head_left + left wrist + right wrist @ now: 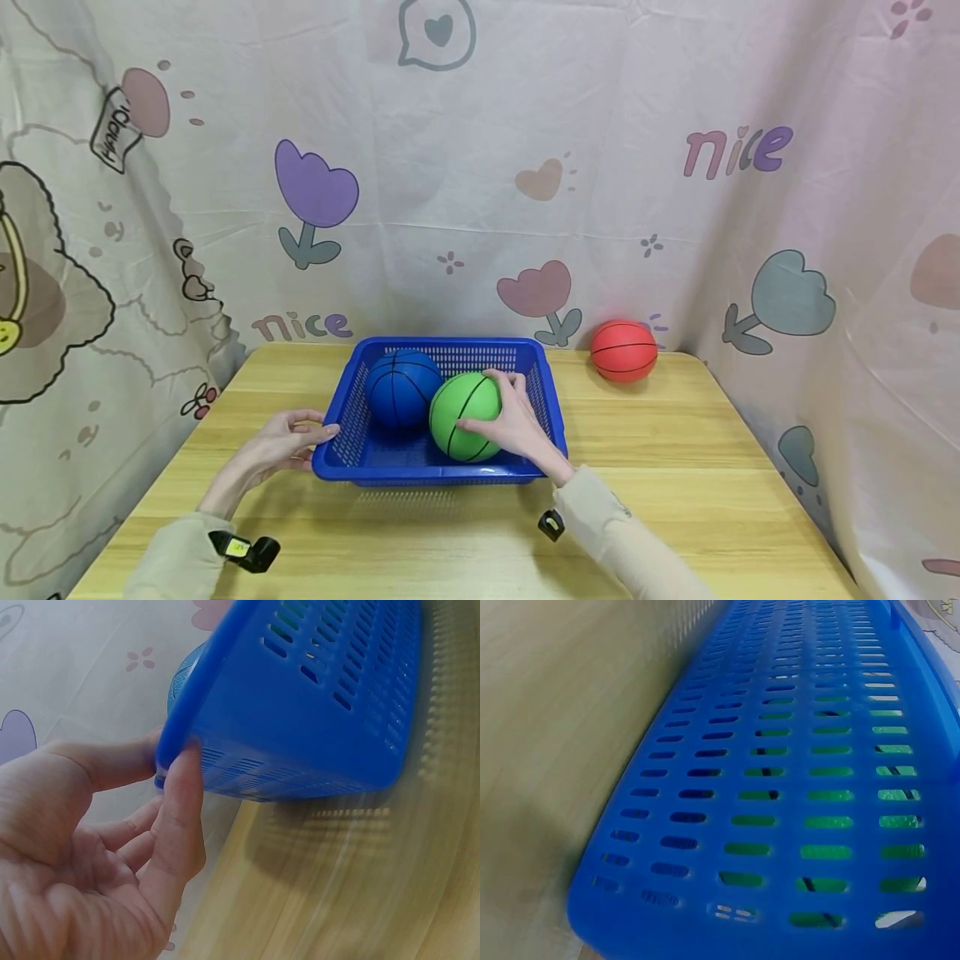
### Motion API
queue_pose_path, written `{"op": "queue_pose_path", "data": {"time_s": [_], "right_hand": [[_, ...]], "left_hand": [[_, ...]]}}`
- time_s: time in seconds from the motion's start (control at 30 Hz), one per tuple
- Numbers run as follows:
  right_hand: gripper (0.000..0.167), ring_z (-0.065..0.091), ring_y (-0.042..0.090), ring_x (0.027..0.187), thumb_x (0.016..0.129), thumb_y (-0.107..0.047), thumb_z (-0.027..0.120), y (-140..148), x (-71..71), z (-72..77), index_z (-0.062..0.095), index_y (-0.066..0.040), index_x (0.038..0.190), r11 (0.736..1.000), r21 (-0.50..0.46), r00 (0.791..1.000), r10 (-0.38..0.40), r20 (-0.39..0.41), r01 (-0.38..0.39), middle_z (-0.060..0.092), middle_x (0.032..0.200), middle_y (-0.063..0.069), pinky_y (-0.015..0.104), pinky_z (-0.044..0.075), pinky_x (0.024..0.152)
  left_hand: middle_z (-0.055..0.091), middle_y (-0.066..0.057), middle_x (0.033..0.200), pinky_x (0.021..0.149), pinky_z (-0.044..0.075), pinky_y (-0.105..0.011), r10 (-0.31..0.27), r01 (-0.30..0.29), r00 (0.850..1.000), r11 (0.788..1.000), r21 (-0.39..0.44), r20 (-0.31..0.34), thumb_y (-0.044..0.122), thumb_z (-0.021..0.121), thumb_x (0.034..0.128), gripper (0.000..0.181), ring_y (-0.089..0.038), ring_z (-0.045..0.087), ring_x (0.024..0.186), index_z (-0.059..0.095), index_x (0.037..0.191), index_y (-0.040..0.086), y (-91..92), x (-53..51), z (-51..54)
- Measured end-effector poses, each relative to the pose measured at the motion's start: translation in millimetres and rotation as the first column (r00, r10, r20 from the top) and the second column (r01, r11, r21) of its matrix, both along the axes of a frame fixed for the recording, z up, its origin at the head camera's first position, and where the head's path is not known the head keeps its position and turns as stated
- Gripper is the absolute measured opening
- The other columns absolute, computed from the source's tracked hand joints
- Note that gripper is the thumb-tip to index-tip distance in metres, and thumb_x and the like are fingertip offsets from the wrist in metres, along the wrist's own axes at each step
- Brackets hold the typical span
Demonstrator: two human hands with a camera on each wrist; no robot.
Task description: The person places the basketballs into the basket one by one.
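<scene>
A blue perforated basket [450, 472] stands on the table, holding a blue ball [403, 388] on its left and a green ball [465, 417] beside it. The left hand [273, 448] pinches the basket's left rim between thumb and fingers; the left wrist view shows the same hand [127, 825] at the rim [187, 705]. Inside the basket, the right hand [517, 421] grips the green ball with thumb and fingers spread over its right side. In the right wrist view the basket's wall [780, 780] hides that hand, and green shows through the slots.
A red ball [624, 351] lies on the wooden table [660, 483] at the back right, apart from the basket. A patterned curtain [450, 167] hangs behind the table and along both sides.
</scene>
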State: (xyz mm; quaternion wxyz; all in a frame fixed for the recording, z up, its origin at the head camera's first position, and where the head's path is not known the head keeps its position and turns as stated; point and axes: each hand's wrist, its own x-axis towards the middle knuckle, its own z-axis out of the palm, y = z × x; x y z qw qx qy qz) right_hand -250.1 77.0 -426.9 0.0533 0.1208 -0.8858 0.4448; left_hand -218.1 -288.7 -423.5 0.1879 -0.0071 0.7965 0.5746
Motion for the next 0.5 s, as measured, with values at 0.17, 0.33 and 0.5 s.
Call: {"op": "queue_pose_path", "data": {"time_s": [0.17, 0.33, 0.5], "right_hand": [[0.088, 0.059, 0.038, 0.114, 0.071, -0.044, 0.088, -2.7, -0.3, 0.1, 0.047, -0.020, 0.144, 1.000, -0.013, 1.000, 0.006, 0.022, -0.006, 0.039, 0.136, 0.017, 0.054, 0.057, 0.090], [0.087, 0.059, 0.038, 0.115, 0.072, -0.046, 0.087, -5.2, 0.1, -0.3, 0.046, -0.022, 0.145, 0.999, -0.024, 0.999, 0.025, 0.024, -0.025, 0.038, 0.135, 0.017, 0.054, 0.057, 0.089], [0.085, 0.059, 0.038, 0.114, 0.075, -0.047, 0.085, -4.0, 1.7, -0.8, 0.045, -0.022, 0.145, 0.998, -0.034, 0.999, 0.044, 0.015, -0.043, 0.039, 0.136, 0.015, 0.054, 0.058, 0.087]], "left_hand": [[0.068, -0.006, 0.101, 0.065, 0.060, -0.027, 0.002, -0.002, 1.000, 1.000, -0.004, 0.000, 0.031, 0.064, 0.0995, 0.070, -0.012, 0.067, 0.071, 0.028, 0.144, -0.011, 0.4, 0.1, 0.4], [0.068, -0.005, 0.101, 0.064, 0.060, -0.026, 0.003, -0.003, 1.000, 1.000, -0.009, -0.003, 0.031, 0.064, 0.0996, 0.070, -0.012, 0.067, 0.070, 0.029, 0.143, -0.011, 0.5, 0.1, 0.4], [0.068, -0.003, 0.096, 0.064, 0.060, -0.027, 0.000, 0.000, 1.000, 1.000, 0.001, -0.001, 0.030, 0.064, 0.0994, 0.065, -0.012, 0.067, 0.070, 0.032, 0.140, -0.010, 0.6, -0.1, 0.2]]}}
